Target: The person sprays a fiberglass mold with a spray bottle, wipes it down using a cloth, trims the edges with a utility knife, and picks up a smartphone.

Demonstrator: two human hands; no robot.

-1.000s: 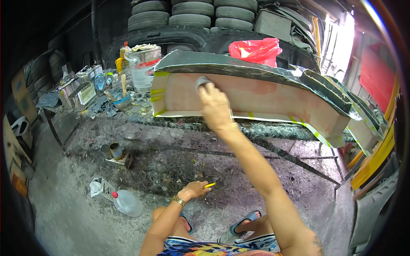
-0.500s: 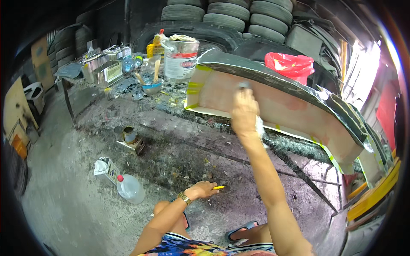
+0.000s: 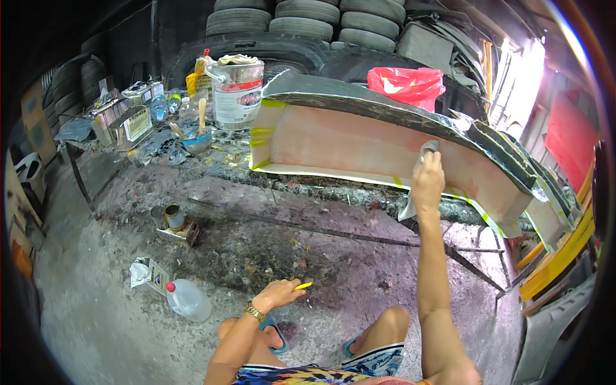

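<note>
My right hand (image 3: 428, 183) is closed around a pale cloth (image 3: 407, 209), pressing it against the inner face of a long, pinkish-beige molded panel (image 3: 346, 135). One end of the cloth hangs below the hand; a greyish part shows above the fingers. Yellow-green tape (image 3: 262, 136) runs in pieces along the panel's edges, and a rough black part (image 3: 359, 96) curves over its top. Low in front of me, well away from the panel, my left hand (image 3: 276, 294) grips a thin yellow-handled tool (image 3: 303, 286). Its far end is too small to make out.
A large paint can (image 3: 236, 96) stands left of the panel, near a blue bowl (image 3: 197, 142) with wooden sticks. Behind the panel is a red plastic bag (image 3: 407, 86). On the floor stand a clear jug (image 3: 190, 301) and a rectangular tin (image 3: 154, 277). Stacked tires (image 3: 305, 19) line the back.
My right hand has slid the cloth rightward along the panel. The whole view has shifted, so surroundings appear farther left. My left hand still holds the yellow-handled tool low down.
</note>
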